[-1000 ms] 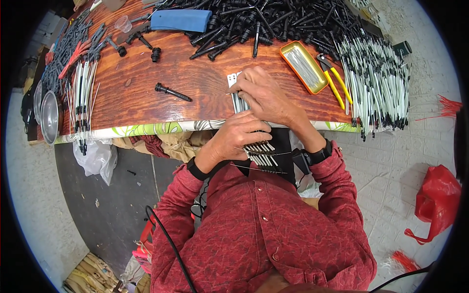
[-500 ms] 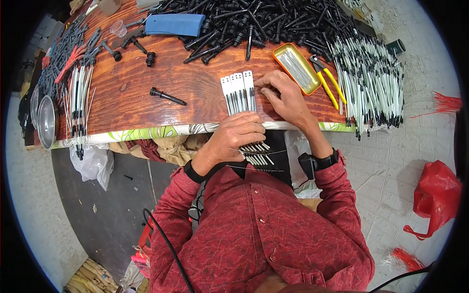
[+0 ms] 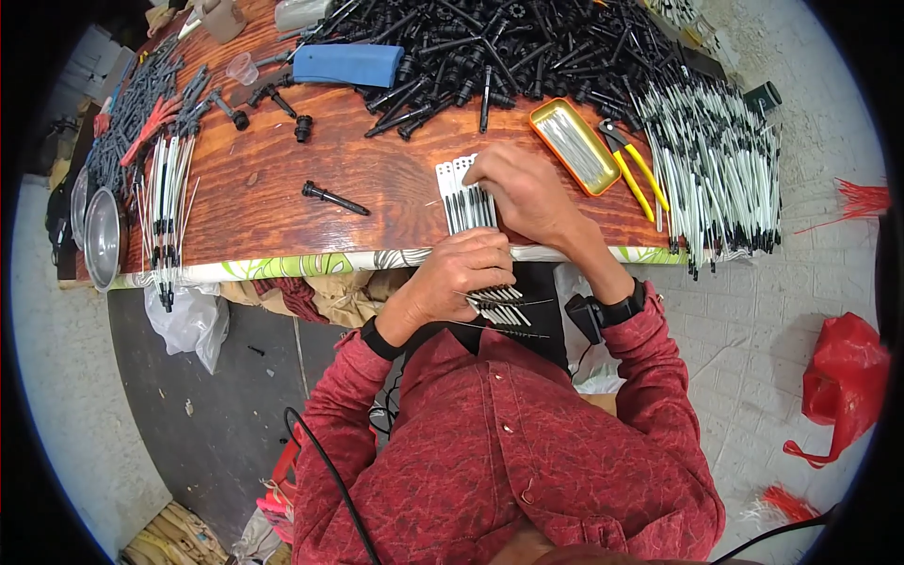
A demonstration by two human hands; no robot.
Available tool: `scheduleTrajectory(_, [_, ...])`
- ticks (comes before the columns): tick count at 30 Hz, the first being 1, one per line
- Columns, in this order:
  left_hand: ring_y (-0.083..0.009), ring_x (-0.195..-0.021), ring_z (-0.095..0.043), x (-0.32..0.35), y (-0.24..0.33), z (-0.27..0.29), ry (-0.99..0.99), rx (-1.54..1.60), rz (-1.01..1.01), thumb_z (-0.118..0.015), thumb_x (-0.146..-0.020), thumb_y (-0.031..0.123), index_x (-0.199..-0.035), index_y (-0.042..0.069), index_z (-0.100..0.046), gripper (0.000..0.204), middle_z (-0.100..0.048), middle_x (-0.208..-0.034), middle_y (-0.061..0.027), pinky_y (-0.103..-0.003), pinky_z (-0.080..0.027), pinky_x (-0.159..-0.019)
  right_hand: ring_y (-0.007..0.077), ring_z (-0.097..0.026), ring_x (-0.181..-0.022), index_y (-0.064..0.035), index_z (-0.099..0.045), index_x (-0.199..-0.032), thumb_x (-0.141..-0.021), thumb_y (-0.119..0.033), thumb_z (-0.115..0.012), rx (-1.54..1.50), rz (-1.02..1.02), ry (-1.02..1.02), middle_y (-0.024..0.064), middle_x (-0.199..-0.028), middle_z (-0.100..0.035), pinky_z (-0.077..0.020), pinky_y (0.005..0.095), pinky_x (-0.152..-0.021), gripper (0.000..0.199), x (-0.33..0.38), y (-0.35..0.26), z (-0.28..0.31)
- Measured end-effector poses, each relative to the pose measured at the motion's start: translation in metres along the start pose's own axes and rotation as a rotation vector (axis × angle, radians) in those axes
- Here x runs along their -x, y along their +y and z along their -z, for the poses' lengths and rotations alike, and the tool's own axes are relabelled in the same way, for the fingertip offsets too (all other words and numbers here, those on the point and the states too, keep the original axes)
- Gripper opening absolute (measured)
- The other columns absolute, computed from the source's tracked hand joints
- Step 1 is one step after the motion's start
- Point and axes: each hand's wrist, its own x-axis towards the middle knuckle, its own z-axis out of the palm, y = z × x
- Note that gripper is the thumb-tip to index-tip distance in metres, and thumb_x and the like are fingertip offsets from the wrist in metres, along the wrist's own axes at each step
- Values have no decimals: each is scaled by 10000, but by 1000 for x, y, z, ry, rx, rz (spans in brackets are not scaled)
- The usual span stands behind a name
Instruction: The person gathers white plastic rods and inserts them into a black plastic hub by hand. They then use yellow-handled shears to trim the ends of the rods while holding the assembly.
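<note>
My left hand is closed round a bundle of slim white and black rods at the table's near edge. The rods' flat white heads with small dark holes fan out above the fist, and their lower ends show below it, crossed by thin wires. My right hand is bent over the upper right of the bundle, fingers pinched against the heads. Whatever its fingertips hold is hidden behind them. A thin wire end pokes out left of the bundle.
An orange-rimmed tin of thin metal pins and yellow-handled pliers lie to the right, beside a large stack of white rods. Black plastic parts are heaped behind. One black part lies left, more rods farther left.
My right hand has moved left, from beside the bundle onto its upper right heads. The left hand keeps its hold. The whole view has shifted slightly.
</note>
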Motion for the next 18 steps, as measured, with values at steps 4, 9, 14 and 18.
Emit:
scheduleTrajectory(4, [-295, -1036, -631, 3, -3, 0, -30, -1, -26, -709, -546, 135, -941, 63, -711, 401, -666, -970, -44, -457, -495, -947, 321, -639, -880, -100, -673, -1083, -811, -33, -630, 125, 109, -200, 102, -914, -625, -517, 408, -746, 284, -21, -9, -1])
scheduleTrajectory(9, [-299, -1032, -629, 7, 5, -1, -22, 11, -42, -705, -522, 127, -947, 67, -708, 429, -662, -973, -44, -450, -501, -923, 345, -656, -894, -201, -659, -1204, -828, -40, -594, 153, 246, -406, 121, -910, -617, -519, 453, -714, 413, -32, -8, -3])
scheduleTrajectory(14, [-294, -1036, -628, 10, 5, -4, -32, 22, -57, -712, -499, 111, -936, 69, -703, 439, -659, -979, -39, -444, -506, -911, 354, -658, -903, -256, -639, -1277, -839, -43, -587, 130, 257, -590, 132, -912, -620, -517, 470, -704, 489, -35, -6, 1])
scheduleTrajectory(18, [-289, -1036, -631, 12, 8, -4, -25, 33, -43, -713, -503, 93, -924, 70, -702, 422, -660, -971, -37, -438, -511, -910, 353, -660, -877, -229, -647, -1243, -836, -43, -595, 132, 233, -636, 129, -877, -623, -515, 470, -701, 451, -38, -14, 2])
